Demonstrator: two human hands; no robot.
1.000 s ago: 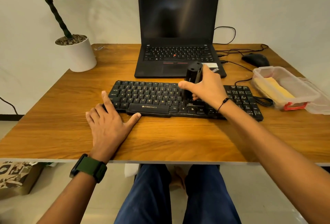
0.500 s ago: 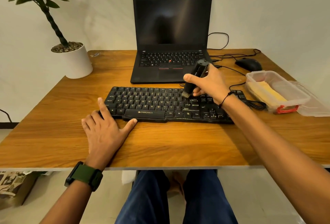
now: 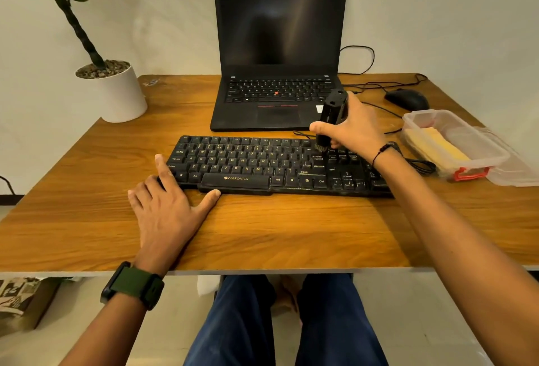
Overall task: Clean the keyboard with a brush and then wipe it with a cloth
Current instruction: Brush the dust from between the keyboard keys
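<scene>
**A:** Only the head view to go on. The flat black plastic keyboard with pale lettering (image 3: 280,165) lay crossways on the wood-grain surface (image 3: 291,234), long axis running left to right, right in front of both hands. The right hand (image 3: 354,129) had its fingers and thumb curled round the chunky black plastic brush (image 3: 332,116), held nearly upright, with the short bristles down on the top key rows toward the right end, by the enter key.

**B:** And the other one?

**A:** The left hand (image 3: 169,205) was spread flat on the surface, fingers relaxed, index finger and thumb touching the keyboard's near-left corner and front edge. Looked like bracing to me. So the right hand was the one over the uncleaned stretch; I'd guess the next strokes ran along that long axis, row by row.

**B:** Where was the cloth?

**A:** Probably the folded yellow cloth (image 3: 437,146) sitting in the clear plastic box with a red clip (image 3: 493,158), off to the right of the keyboard, nearer the right hand. Looked soft, untouched. Keys were matte and ridged, lots of gaps for crumbs.

**B:** Anything else around?

**A:** An open black laptop (image 3: 277,53) just behind the keyboard, a black mouse (image 3: 407,99) back right, and a white pot with a plant (image 3: 122,97) back left.
</scene>
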